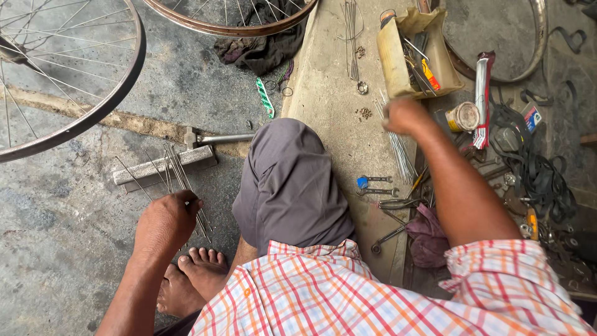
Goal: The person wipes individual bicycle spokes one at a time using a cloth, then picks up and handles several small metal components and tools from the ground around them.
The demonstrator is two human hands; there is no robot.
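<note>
Sorting spokes, barely begun.
My left hand [166,219] pinches spokes [183,180] on the floor; my right hand [403,116] closes on another spoke bundle [398,152]; wheel rim [93,112] lies untouched.

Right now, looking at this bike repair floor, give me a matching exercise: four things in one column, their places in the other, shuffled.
1. left hand
2. right hand
3. hammer
4. spoked wheel

A. top left on the concrete
B. lying beside the metal bar
C. gripping loose spokes near the bare feet
D. reaching toward the tan tool container

Pairs: 1-C, 2-D, 3-B, 4-A
</note>
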